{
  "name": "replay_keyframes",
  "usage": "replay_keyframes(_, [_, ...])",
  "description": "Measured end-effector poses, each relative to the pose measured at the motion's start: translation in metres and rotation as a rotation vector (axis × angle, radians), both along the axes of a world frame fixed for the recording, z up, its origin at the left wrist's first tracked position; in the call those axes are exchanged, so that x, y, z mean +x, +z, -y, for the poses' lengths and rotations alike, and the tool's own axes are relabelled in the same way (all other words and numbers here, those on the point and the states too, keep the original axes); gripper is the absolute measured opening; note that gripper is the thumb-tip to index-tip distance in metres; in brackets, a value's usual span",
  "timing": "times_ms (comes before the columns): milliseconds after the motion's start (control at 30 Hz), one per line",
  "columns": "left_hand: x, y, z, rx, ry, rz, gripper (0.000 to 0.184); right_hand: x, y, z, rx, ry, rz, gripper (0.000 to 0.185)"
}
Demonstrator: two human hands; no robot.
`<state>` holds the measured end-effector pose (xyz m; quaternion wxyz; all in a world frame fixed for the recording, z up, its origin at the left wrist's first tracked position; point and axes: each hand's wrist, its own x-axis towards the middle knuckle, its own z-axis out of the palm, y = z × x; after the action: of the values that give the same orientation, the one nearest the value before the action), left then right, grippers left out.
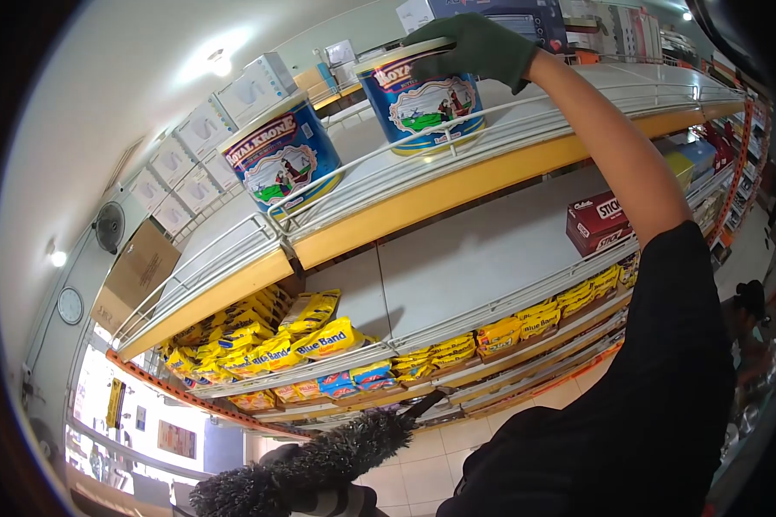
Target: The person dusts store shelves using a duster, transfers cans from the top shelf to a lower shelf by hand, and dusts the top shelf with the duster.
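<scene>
My right hand [474, 53], in a dark green glove, is closed over the rim of a blue Royal Krone tin [427, 108] on the top shelf, with its fingers at the lid. A second Royal Krone tin [284, 159] stands to its left, just behind the wire rail. Low in the view, a dark fluffy duster [319, 457] lies across my left hand [323, 500], which is gloved and partly hidden at the bottom edge. The duster's handle points up and to the right, towards the lower shelves.
Yellow Blue Band packets [328, 339] fill the left of the shelf below. A dark red Stick box [597, 222] stands at its right. A white wire rail [526, 108] edges the top shelf. Cartons [138, 271] stand at the left. A person [748, 323] is at the far right.
</scene>
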<state>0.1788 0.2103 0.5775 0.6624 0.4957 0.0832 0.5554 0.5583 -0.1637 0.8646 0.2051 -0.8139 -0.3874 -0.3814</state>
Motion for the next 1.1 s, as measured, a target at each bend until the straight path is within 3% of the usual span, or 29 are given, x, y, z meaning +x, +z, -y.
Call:
replay_keyframes(233, [0.01, 0.002, 0.001, 0.131, -0.023, -0.013, 0.044, 0.006, -0.005, 0.016, 0.085, 0.142, 0.031, 0.04])
replay_keyframes(300, [0.012, 0.001, 0.001, 0.165, -0.025, -0.015, 0.044, 0.01, -0.005, 0.017, 0.055, 0.176, 0.193, 0.033])
replay_keyframes(433, [0.009, -0.004, -0.001, 0.211, -0.03, -0.016, 0.043, 0.039, -0.004, 0.03, -0.027, 0.176, 0.315, 0.037])
replay_keyframes(500, [0.005, -0.003, -0.001, 0.235, -0.033, -0.01, 0.043, 0.076, -0.001, 0.045, -0.349, -0.202, 0.835, 0.057])
replay_keyframes(533, [0.003, 0.0, 0.0, 0.256, -0.026, -0.006, 0.043, 0.075, -0.004, 0.039, -0.345, -0.19, 0.835, 0.057])
replay_keyframes(600, [0.002, 0.009, 0.01, 0.284, 0.002, 0.008, 0.043, 0.07, -0.016, 0.021, 0.193, 0.047, -0.115, 0.079])
replay_keyframes(633, [0.006, 0.018, 0.021, 0.259, 0.028, 0.014, 0.04, 0.037, -0.016, 0.013, 0.195, 0.108, -0.247, 0.082])
replay_keyframes(733, [0.001, -0.001, -0.009, 0.24, -0.061, -0.014, 0.036, 0.031, -0.005, 0.013, 0.074, 0.119, -0.198, 0.073])
replay_keyframes(833, [0.002, -0.004, -0.007, 0.292, -0.047, 0.002, 0.035, 0.012, 0.0, 0.009, 0.148, 0.076, -0.217, 0.065])
replay_keyframes(900, [0.002, 0.002, 0.008, 0.083, -0.09, 0.044, 0.034, 0.015, 0.001, 0.01, 0.122, 0.059, -0.175, 0.064])
replay_keyframes(1100, [0.003, 0.027, 0.038, 0.214, -0.098, 0.119, 0.033, 0.027, -0.005, 0.011, 0.128, 0.018, -0.035, 0.063])
